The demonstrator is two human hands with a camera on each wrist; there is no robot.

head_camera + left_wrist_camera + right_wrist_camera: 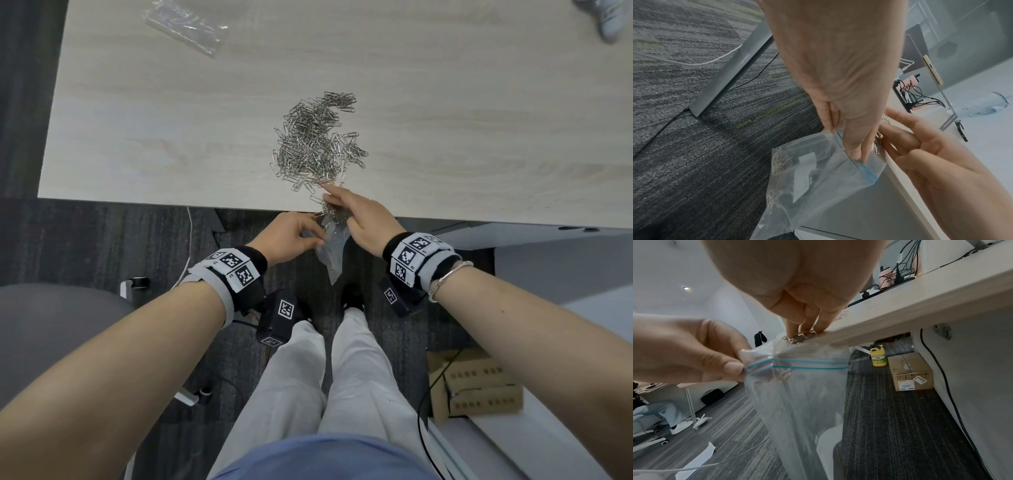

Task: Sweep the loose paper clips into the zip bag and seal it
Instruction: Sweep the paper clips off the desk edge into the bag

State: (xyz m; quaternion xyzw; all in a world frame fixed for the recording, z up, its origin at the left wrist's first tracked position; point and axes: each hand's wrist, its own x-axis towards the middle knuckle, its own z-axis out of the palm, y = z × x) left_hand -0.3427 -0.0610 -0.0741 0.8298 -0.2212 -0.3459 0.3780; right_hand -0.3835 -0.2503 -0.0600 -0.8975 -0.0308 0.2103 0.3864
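Left hand (289, 236) pinches the top corner of the clear plastic zip bag with blue seal lines (797, 402), thumb and fingers pressed on the strip, holding its mouth just below the near edge of the pale wood-grain bench (171, 120), probably so clips drop straight in off the edge. Bag hangs over the dark carpet; a few clips already lie inside near the bottom in the left wrist view. Right hand (359, 219) has fingers fairly straight and together, tips on a small bunch of clips at the bench edge above the bag mouth, pressing rather than pinching, a raking grip. Main pile of loose silver metal paper clips (317, 144) sits on the bench just beyond the right hand, mostly unswept. Seal not closed.

Readable text: yellow bottle (877, 357) under the bench has a green label reading "立白". Brown cardboard box (910, 371) beside it carries labels too small to read. Wristbands show square black-white marker codes.
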